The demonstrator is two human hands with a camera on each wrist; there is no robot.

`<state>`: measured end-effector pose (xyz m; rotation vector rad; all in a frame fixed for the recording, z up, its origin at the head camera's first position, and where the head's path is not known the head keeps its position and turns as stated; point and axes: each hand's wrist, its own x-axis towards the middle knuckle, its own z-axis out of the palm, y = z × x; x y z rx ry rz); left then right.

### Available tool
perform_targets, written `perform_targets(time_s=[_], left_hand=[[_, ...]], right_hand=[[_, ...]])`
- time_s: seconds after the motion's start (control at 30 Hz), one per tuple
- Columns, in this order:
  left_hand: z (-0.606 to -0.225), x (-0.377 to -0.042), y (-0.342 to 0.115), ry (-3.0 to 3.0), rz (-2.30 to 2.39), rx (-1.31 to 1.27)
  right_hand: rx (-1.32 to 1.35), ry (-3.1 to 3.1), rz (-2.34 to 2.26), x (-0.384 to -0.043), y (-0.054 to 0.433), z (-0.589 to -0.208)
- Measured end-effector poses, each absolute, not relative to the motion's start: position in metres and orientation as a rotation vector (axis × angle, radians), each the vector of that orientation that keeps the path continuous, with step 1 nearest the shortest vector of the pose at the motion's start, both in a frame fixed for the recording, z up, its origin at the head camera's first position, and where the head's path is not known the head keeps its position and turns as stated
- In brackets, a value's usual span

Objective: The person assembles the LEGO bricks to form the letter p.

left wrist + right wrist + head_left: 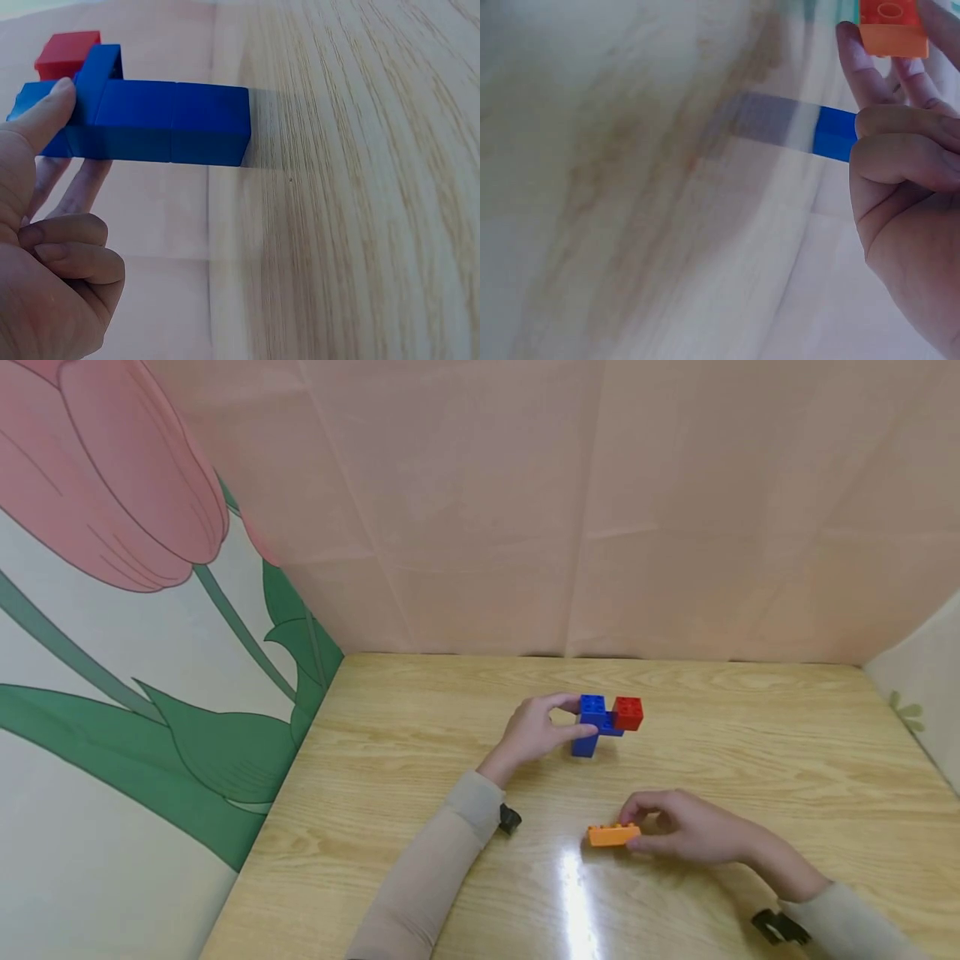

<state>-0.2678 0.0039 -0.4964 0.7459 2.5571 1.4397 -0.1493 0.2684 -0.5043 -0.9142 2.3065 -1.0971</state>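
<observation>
My left hand (532,731) pinches a stack of blue bricks (587,746) near its top, thumb on one side and fingers on the other. The stack stands upright on the table. A thin blue piece (611,725) juts out from it to the right, bearing a red brick (627,713). In the left wrist view the stack (172,124) shows several blue sections. Closer to me, my right hand (697,827) grips an orange brick (611,836) by its right end, between thumb and fingers. Whether this brick touches the table I cannot tell.
The wood-grain table (420,735) ends at a pinkish cloth backdrop (480,527). On the left stands a panel with a printed tulip (127,477), and a pale panel (926,693) is at the right. Black wrist devices (509,819) sit at both cuffs.
</observation>
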Motion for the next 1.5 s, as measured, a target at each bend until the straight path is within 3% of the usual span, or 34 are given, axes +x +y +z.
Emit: perform_targets(time_s=[0.7, 1.5], left_hand=[[-0.498, -0.268, 0.003, 2.563, 1.436, 0.753], [-0.5, -0.27, 0.004, 2.537, 1.453, 0.752]], right_hand=[[-1.215, 2.781, -1.319, -0.17, 0.257, -0.45], [-1.008, 3.133, -1.257, -0.213, 0.253, -0.435]])
